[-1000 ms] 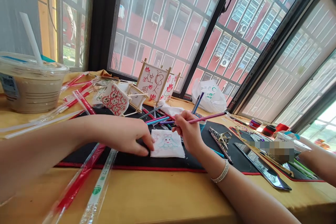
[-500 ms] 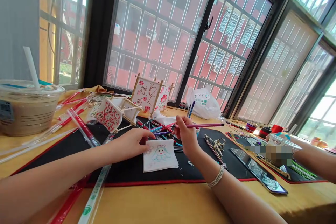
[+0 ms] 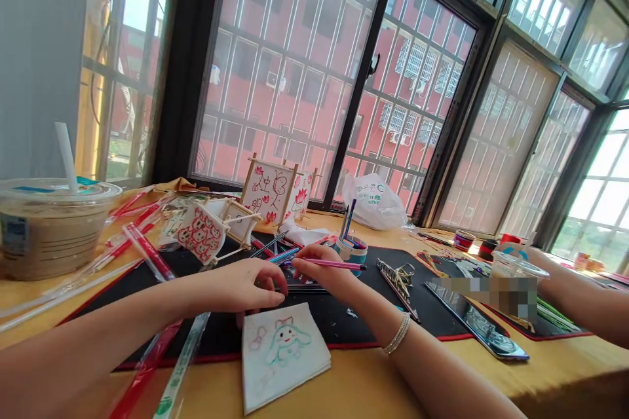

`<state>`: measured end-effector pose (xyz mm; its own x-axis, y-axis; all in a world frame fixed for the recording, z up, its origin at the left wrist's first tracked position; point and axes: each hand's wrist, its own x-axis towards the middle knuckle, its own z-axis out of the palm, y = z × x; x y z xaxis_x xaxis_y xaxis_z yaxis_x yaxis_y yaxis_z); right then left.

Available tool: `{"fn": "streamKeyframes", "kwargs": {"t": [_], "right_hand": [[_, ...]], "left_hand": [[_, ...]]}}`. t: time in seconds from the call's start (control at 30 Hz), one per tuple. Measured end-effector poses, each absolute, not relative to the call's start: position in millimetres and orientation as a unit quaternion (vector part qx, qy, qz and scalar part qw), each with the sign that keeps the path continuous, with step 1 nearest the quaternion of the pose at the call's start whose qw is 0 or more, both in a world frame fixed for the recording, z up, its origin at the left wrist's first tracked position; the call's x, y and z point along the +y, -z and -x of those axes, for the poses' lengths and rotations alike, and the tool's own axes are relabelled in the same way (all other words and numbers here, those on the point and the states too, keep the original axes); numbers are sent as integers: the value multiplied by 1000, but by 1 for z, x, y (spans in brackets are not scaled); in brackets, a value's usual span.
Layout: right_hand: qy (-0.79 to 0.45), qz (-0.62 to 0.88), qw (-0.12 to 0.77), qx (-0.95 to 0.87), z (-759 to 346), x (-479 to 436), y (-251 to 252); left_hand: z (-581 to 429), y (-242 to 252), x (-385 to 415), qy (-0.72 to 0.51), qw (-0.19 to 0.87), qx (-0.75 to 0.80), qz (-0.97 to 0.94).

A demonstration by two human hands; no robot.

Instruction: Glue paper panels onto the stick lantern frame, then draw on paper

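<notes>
My right hand (image 3: 319, 268) is closed round a pink felt-tip pen (image 3: 339, 264), held almost level above the black mat. A little to its left, my left hand (image 3: 260, 285) has its fingers curled at the upper left corner of a folded white paper (image 3: 295, 376). A bit of that hand shows behind the corner; the exact grip is partly hidden. On the paper is a drawing of a long-eared figure with a bow, in teal and pink. Several loose pens (image 3: 285, 255) lie behind my hands, and a pen cup (image 3: 354, 252) stands beyond the right one.
A lidded drink cup (image 3: 54, 229) stands at far left, near plastic-wrapped red strips (image 3: 147, 249). Two painted stick-framed lanterns (image 3: 268, 190) (image 3: 201, 232) stand behind. A pencil case (image 3: 396, 281), a phone (image 3: 476, 321) and another person's arm (image 3: 584, 294) are at right.
The folded paper has come toward me, over the mat's front edge, and turned slightly. My right hand has lowered and moved left with the pen. My left hand has shifted slightly nearer.
</notes>
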<state>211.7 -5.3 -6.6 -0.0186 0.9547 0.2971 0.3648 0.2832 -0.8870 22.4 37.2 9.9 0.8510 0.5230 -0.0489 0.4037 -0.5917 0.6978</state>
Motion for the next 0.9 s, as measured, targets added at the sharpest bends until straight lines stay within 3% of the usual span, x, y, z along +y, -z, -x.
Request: {"fn": "streamKeyframes", "kwargs": {"t": [0.13,0.33,0.63,0.77,0.9], "right_hand": [[-265,502,506,-649,-212,-3,6],[-274,484,571,-604,-215,-3,4],[-228,493,560,-625,-210,-10,3],[-216,513,545,-627,-209,-14,0],[-301,498,517,-627,-199,-24,2]], "left_hand": [[-26,-3,35,-74,299,217,-926],[-17,-16,27,-13,262,315,-912],[-21,-11,28,-101,204,323,-919],[-15,-14,24,-69,115,372,-919],[-7,-24,13,-71,13,264,-962]]}}
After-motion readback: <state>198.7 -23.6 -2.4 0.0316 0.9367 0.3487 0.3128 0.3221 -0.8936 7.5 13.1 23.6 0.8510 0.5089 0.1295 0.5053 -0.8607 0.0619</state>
